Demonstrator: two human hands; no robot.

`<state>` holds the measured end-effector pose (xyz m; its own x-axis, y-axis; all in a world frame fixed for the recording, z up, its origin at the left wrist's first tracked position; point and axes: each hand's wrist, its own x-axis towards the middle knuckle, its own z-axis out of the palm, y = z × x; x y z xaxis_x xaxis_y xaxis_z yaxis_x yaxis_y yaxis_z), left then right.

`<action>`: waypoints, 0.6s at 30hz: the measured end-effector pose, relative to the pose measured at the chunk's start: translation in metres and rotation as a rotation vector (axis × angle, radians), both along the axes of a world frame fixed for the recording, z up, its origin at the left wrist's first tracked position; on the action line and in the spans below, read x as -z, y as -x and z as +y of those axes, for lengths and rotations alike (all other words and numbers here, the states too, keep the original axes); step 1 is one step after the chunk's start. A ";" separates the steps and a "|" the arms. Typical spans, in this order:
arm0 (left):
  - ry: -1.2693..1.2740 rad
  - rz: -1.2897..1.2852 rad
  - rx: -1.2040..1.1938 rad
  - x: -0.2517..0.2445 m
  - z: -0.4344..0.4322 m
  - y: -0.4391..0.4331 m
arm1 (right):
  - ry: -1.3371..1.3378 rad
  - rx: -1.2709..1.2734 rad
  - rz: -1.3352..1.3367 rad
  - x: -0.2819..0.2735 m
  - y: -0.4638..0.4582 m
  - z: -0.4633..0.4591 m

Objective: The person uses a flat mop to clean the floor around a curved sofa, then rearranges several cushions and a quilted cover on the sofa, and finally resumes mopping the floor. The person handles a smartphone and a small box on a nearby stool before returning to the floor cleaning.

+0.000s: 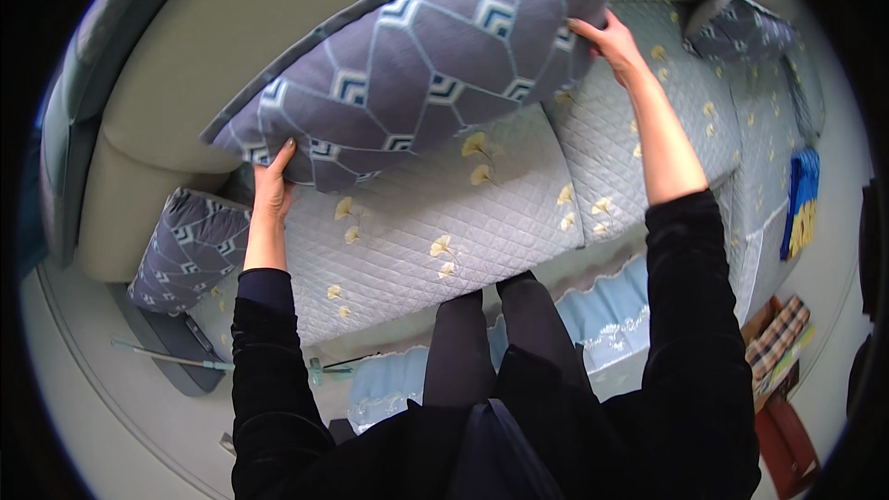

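A large grey-purple cushion (417,76) with blue and white geometric shapes is held up tilted against the sofa back. My left hand (274,184) grips its lower left corner, thumb on the front face. At its right end, my right hand (611,45) pinches the edge, with the fingers partly hidden behind. Below the cushion lies a quilted sofa cover (396,243) with yellow ginkgo leaves. A matching smaller cushion (191,250) leans at the sofa's left end, and another patterned cushion (740,28) rests in the far right corner.
The beige sofa backrest (208,55) rises behind. A light blue ruffled skirt (604,312) hangs along the seat front near my legs. A thin pole (173,359) is at lower left. On the right are a blue and yellow cloth (802,205), a box with checked fabric (778,337) and a red-brown bag (785,444).
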<state>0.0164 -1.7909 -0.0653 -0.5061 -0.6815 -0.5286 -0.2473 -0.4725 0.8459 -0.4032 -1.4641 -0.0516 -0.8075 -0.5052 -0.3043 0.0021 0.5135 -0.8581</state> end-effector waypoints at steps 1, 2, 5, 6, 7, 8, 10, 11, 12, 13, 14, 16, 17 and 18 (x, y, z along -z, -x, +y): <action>0.034 -0.027 0.006 0.009 -0.001 -0.007 | 0.031 -0.011 0.004 0.004 -0.005 -0.002; 0.041 -0.001 0.028 0.022 0.001 -0.005 | 0.067 0.172 0.216 0.030 -0.010 0.005; 0.092 -0.087 0.028 0.035 0.006 -0.021 | 0.026 0.571 0.607 0.077 -0.091 -0.003; 0.124 -0.154 -0.031 0.027 0.017 -0.024 | -0.037 0.516 0.722 0.073 -0.135 -0.017; 0.152 -0.206 -0.066 0.018 0.026 -0.018 | -0.062 0.426 0.697 0.084 -0.175 -0.021; 0.146 -0.184 -0.065 0.015 0.032 -0.017 | -0.052 0.210 0.596 0.090 -0.222 -0.028; 0.151 -0.172 -0.043 0.013 0.032 -0.012 | -0.110 -0.341 0.451 0.105 -0.294 -0.030; 0.160 -0.188 -0.027 0.014 0.030 -0.010 | -0.049 -0.553 0.595 0.126 -0.315 -0.018; 0.158 -0.153 0.003 0.014 0.030 -0.012 | -0.101 -0.677 0.617 0.134 -0.311 -0.005; 0.170 -0.142 0.020 0.012 0.030 -0.014 | -0.150 -0.805 0.640 0.142 -0.299 0.017; 0.193 -0.149 0.015 0.012 0.027 -0.023 | -0.283 -0.673 0.526 0.143 -0.282 0.039; 0.204 -0.178 0.002 0.017 0.028 -0.037 | -0.432 -0.277 0.317 0.154 -0.243 0.114; 0.185 -0.202 0.007 0.018 0.033 -0.040 | -0.641 0.000 0.487 0.166 -0.234 0.180; 0.179 -0.227 -0.015 0.018 0.039 -0.049 | -0.939 -0.060 0.636 0.153 -0.230 0.238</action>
<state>0.0653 -1.7516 -0.0836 -0.3772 -0.7809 -0.4980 -0.4342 -0.3258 0.8398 -0.1732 -1.2262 -0.2045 -0.9332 -0.3364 -0.1265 -0.3424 0.9391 0.0292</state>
